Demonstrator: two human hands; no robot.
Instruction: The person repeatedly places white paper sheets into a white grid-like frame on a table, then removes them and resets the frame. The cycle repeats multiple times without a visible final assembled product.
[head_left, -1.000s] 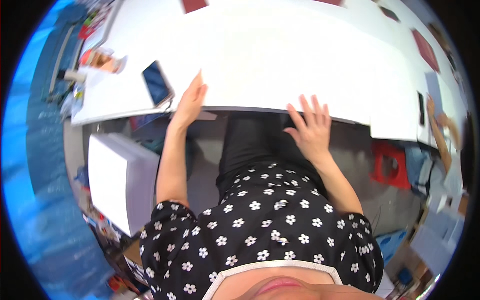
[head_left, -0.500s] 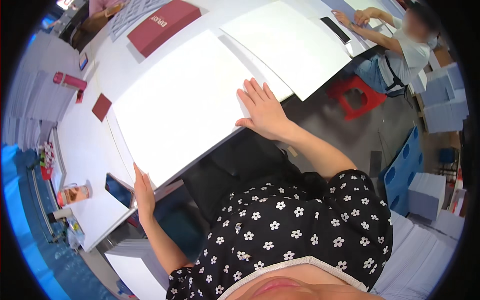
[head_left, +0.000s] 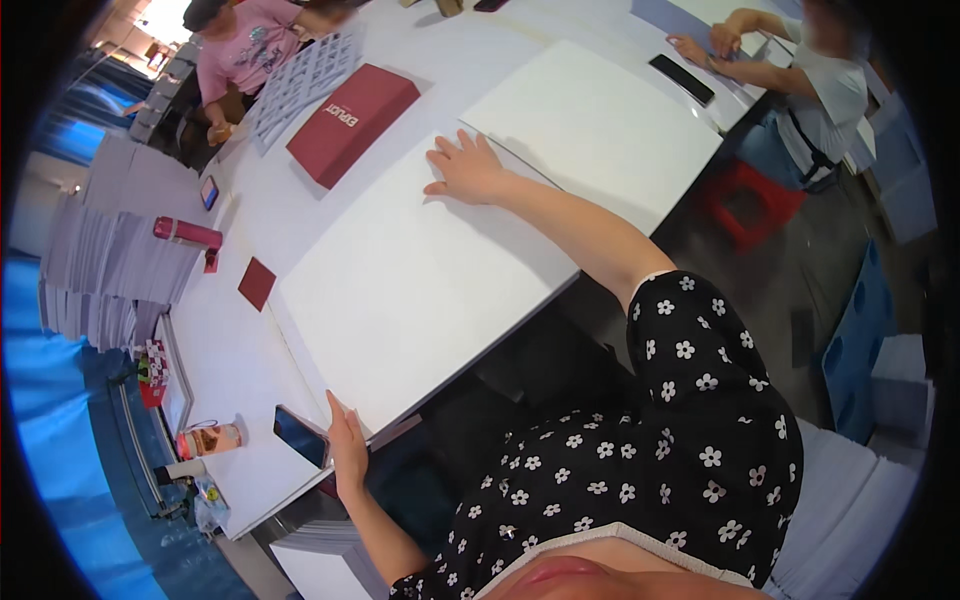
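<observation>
A large white sheet lies flat on the white table in front of me. My right hand rests on its far part, palm down with fingers spread and nothing held. At the sheet's near left corner is my left hand, fingers stretched out along the edge. A second white sheet lies to the right, beyond my right forearm. Past the far edge of the first sheet sits a dark red box with pale lettering. Left of the sheet is a small dark red square card.
A dark phone and a jar sit left of my left hand. Farther off are a pink flask, tall paper stacks and a grey lattice panel. People work at the far left and right, near a red stool.
My right hand has slid from the sheet's near right side to its far part, arm stretched out. The left hand stays at the near left corner. The whole view has shifted.
</observation>
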